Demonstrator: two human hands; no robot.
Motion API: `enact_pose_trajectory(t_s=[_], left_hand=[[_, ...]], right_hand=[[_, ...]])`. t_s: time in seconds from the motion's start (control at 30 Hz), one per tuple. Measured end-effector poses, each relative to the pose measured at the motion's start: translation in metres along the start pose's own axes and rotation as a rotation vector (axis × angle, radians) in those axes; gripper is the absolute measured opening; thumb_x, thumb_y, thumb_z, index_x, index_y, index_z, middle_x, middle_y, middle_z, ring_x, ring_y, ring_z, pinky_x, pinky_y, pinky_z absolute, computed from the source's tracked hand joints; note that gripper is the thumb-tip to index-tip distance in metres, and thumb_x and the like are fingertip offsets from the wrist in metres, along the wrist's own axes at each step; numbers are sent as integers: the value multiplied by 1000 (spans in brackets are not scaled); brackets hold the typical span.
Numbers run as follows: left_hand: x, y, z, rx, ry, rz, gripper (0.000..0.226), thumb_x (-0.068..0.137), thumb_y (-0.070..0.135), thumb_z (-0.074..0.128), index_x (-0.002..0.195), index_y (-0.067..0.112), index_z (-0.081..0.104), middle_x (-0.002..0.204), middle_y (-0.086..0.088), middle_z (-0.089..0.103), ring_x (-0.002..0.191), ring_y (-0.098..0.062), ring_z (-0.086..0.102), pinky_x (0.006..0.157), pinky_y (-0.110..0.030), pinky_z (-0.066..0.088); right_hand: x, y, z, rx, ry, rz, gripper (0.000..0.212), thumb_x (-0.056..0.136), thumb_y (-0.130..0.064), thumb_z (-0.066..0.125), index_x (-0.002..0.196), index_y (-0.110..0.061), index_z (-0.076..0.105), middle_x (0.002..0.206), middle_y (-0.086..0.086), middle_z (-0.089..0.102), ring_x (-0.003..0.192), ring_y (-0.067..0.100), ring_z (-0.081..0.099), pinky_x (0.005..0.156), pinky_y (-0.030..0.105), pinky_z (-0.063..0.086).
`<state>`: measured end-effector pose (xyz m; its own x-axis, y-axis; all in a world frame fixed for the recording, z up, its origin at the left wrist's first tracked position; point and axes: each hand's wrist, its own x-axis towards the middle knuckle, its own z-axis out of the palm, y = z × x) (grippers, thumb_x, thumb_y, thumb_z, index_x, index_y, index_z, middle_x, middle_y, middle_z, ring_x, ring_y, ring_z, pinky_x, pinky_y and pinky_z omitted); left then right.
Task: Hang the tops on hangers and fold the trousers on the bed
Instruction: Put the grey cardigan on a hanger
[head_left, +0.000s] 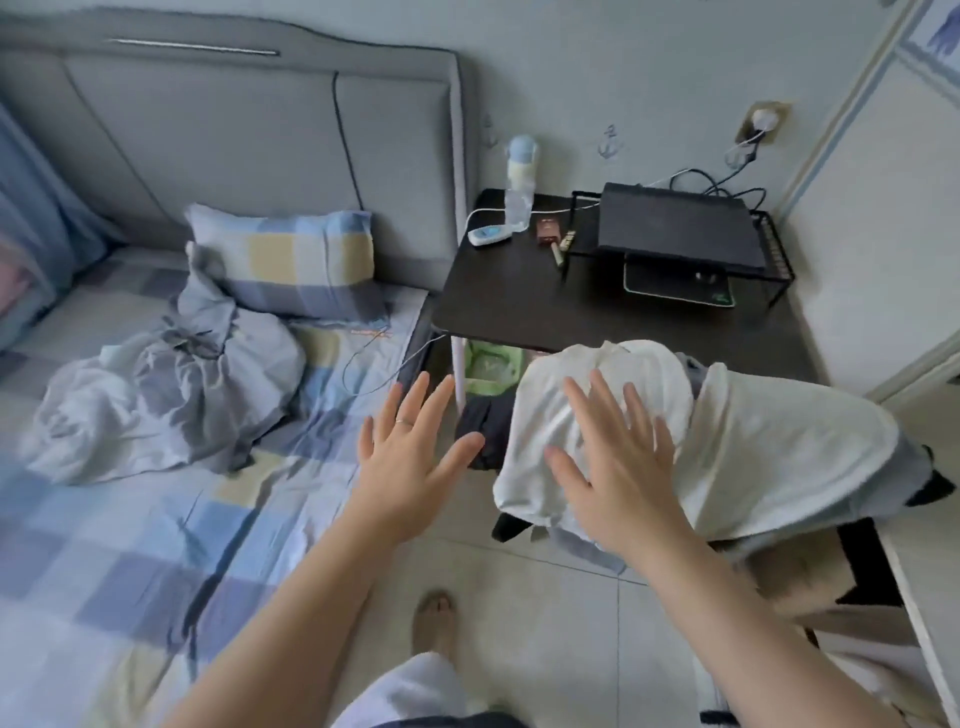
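head | left hand (410, 457): fingers spread, holding nothing, beside the bed's (130, 519) right edge | right hand (618, 462): fingers spread over the draped white top (753, 457), near right | grey clothes (171, 395): crumpled on bed, left | wire rack (779, 254) on far table (509, 306): holds black slab (675, 228)

pale wall (597, 78) | light tiled floor (545, 597) | grey padded headboard (234, 135) | dark side table (519, 301)

- white top (753, 441): draped over chair (862, 566) back, spread smooth, right of bed (130, 545).
- grey clothes (171, 395): crumpled heap on checked bed, nr pillow (291, 260).
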<state>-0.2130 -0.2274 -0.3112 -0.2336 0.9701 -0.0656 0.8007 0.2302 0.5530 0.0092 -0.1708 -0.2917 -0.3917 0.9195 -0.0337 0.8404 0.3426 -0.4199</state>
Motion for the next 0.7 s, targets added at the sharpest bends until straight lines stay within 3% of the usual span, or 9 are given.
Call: enact_pose_trajectory(t_s=[0.13, 0.27, 0.4, 0.53, 0.7], left_hand=[[-25, -72, -23, -26, 68, -162, 86, 81, 89, 10, 158, 49, 7, 168, 21, -2, 154, -8, -15, 125, -47, -5], [-47, -139, -53, -53, 133, -347, 75, 90, 80, 20, 158, 48, 12, 168, 20, 1, 154, -9, -11, 125, -45, -4], [-67, -210, -80, -115, 180, -523, 69, 96, 73, 27, 158, 46, 13, 168, 17, 4, 155, -10, -8, 125, -46, -1], [-75, -279, -105, -130, 186, -658, 76, 89, 75, 19, 158, 44, 14, 168, 15, 6, 156, -13, -6, 125, -46, 3], [-53, -356, -121, -153, 131, -733, 67, 99, 67, 28, 159, 41, 15, 169, 12, 8, 156, -15, -2, 125, -46, 5]], right_hand=[[18, -66, 43, 45, -83, -132, 67, 100, -60, 35, 158, -39, 11, 168, -12, 2, 154, 22, -6, 123, 54, 4], [45, -135, 88, 14, -194, -299, 76, 90, -69, 22, 159, -37, 14, 168, -9, 5, 155, 23, -2, 121, 57, 8], [85, -204, 136, -59, -336, -441, 71, 95, -67, 22, 159, -39, 4, 168, -12, -3, 154, 20, -7, 122, 54, 4], [123, -267, 180, -86, -428, -495, 67, 101, -61, 29, 159, -40, 2, 168, -14, -5, 154, 18, -10, 122, 52, 4], [173, -331, 235, -145, -527, -531, 68, 102, -58, 32, 159, -41, 0, 168, -13, -9, 154, 16, -12, 122, 48, 1]])
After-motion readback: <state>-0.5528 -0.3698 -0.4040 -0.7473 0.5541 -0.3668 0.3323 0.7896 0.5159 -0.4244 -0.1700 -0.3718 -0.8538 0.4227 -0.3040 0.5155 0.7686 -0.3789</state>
